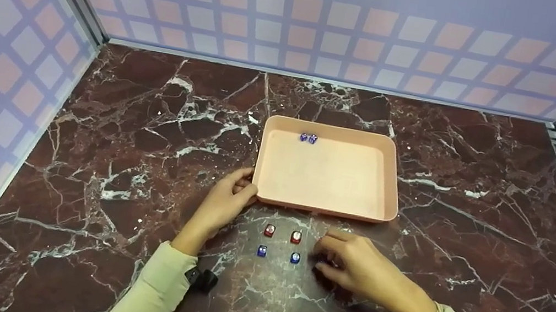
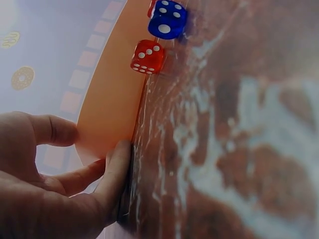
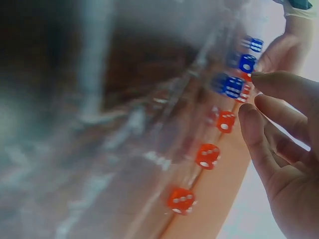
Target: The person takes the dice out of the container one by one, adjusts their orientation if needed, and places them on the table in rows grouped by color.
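Note:
My left hand [image 1: 227, 201] grips the front left corner of the peach tray [image 1: 323, 208], thumb and fingers on its walls. In the left wrist view, a blue die [image 2: 168, 21] and a red die [image 2: 147, 57] lie near the tray wall. My right hand [image 1: 358, 263] hovers low in front of the tray, fingers loosely bent and apart. Left of it, two red dice [image 1: 296, 236] lie behind two blue dice [image 1: 295, 258]. The right wrist view shows a blue die [image 3: 233, 86] close by the fingertips and several red dice [image 3: 207, 156] in a row; nothing shows between thumb and fingers.
Two blue-purple dice [image 1: 308, 138] lie inside the tray by its back wall. Dark red marble-patterned tabletop [image 1: 144, 157] surrounds the tray. Checked panels [image 1: 303, 31] wall in the back and both sides.

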`<state>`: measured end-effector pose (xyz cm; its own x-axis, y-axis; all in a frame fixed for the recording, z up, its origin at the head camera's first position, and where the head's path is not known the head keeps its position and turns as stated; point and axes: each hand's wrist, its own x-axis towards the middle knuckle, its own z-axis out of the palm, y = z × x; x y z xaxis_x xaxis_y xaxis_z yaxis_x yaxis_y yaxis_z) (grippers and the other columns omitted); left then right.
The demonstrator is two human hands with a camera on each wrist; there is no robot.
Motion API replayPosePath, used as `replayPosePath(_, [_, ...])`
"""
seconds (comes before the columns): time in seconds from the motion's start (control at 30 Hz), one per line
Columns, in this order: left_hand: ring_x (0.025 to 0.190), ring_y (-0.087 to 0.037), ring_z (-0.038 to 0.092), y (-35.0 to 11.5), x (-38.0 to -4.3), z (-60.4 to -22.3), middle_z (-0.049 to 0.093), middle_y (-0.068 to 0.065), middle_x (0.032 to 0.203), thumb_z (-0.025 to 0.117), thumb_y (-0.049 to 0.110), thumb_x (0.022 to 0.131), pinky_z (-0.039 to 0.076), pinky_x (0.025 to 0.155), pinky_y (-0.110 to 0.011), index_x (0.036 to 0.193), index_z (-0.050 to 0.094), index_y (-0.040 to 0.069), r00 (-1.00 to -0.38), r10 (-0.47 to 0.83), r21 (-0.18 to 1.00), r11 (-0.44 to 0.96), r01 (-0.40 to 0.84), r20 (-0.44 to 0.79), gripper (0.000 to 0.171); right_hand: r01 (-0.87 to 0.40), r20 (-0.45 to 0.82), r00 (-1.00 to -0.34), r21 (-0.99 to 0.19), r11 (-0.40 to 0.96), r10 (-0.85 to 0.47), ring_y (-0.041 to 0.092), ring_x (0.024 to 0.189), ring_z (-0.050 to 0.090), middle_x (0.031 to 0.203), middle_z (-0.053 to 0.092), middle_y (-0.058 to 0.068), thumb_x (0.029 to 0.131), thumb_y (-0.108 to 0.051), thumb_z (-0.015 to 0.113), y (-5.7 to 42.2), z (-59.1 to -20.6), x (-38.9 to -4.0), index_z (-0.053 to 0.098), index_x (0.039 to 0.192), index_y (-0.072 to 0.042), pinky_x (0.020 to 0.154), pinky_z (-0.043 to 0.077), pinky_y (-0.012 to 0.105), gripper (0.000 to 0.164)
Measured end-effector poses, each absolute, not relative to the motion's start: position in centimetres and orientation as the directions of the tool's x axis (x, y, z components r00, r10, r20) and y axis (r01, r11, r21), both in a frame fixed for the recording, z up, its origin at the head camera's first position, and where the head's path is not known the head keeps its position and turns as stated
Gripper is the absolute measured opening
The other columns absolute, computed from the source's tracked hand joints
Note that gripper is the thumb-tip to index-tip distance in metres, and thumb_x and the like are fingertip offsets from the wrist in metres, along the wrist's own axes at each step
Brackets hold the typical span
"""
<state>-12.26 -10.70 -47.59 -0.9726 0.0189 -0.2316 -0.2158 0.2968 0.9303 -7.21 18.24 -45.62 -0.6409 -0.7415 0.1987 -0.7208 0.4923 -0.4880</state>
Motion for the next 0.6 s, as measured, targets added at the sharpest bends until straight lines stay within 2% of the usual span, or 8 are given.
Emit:
replayPosePath(0.23, [0.100,-0.022,0.063,-10.8,-12.2,-47.3,0.067,-0.016,0.115,0.058,0.015,0.098,0.054,0.084,-0.028,0.152,0.054,0.001,-0.970,0.011,0.923,0.309,-0.229,-0.244,0.056,-0.746,0.289,-0.615,-0.515,0.422,-0.734,0.017,0.072,0.066,0.090,0.069,0.003,0.088,-0.008,0.083,17.0,-44.4,-8.7,0.071,0.093,-0.009,0.066,0.059,0.026,0.013])
replayPosePath(0.43, [0.099,-0.021,0.064,-10.8,-12.1,-47.4,0.067,-0.015,0.113,0.059,0.017,0.098,0.054,0.083,-0.028,0.152,0.055,0.001,-0.973,0.001,0.916,0.336,-0.218,-0.232,0.056,-0.689,0.295,-0.667,-0.592,0.417,-0.684,0.016,0.076,0.069,0.091,0.073,0.003,0.091,-0.006,0.079,16.1,-43.4,-10.5,0.074,0.097,-0.006,0.068,0.062,0.028,0.007])
replayPosePath(0.6, [0.098,-0.021,0.065,-10.8,-12.1,-47.4,0.068,-0.015,0.111,0.059,0.018,0.098,0.053,0.081,-0.027,0.152,0.055,0.002,-0.973,0.003,0.919,0.329,-0.216,-0.230,0.056,-0.689,0.297,-0.698,-0.529,0.496,-0.652,0.021,0.086,0.070,0.096,0.074,0.005,0.090,-0.010,0.081,15.6,-42.7,-12.2,0.075,0.101,-0.005,0.079,0.063,0.036,0.013])
